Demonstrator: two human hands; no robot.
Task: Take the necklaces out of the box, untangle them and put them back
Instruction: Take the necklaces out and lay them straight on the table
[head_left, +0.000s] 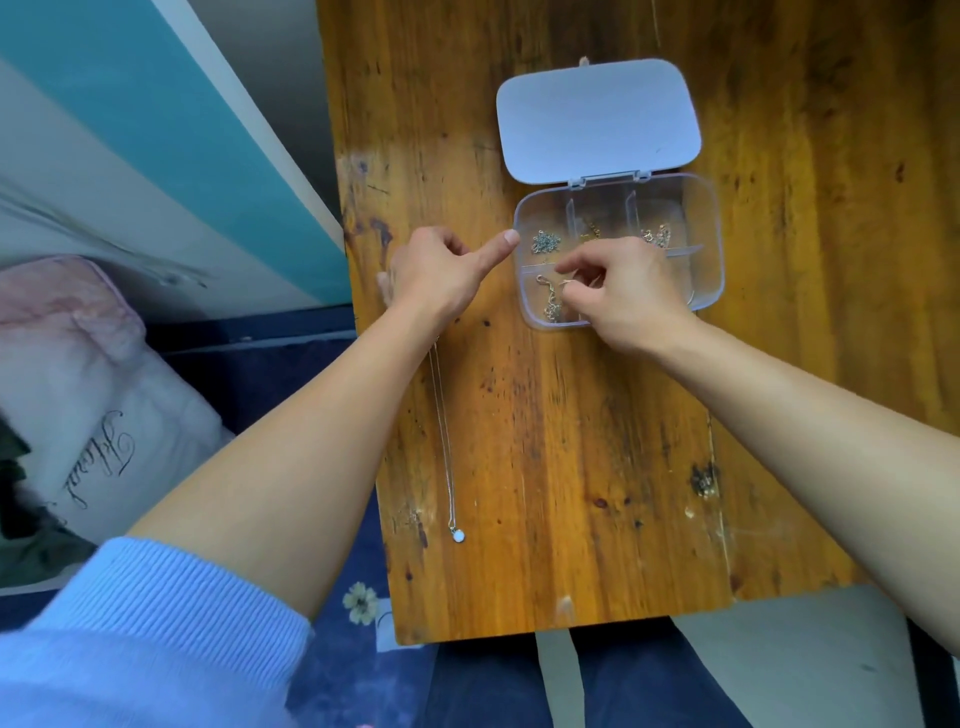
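Note:
A clear plastic box (711, 244) with dividers lies open on the wooden table (545, 441), its white lid (597, 119) folded back. Small tangled chains sit in its compartments: a silver one (545, 242) at the left, gold ones (655, 236) further right. My right hand (623, 296) reaches into the near compartments and pinches a thin gold necklace (550, 301). My left hand (441, 270) rests left of the box, thumb touching its rim, fingers pressing down the end of a long thin necklace (441, 415) laid straight toward me, with a white round pendant (458, 535).
The table's left edge runs close to my left hand. Beyond it are a white pillow (104, 405) and dark blue floral bedding (332, 649). A light wall with a teal band (156, 119) rises at the left.

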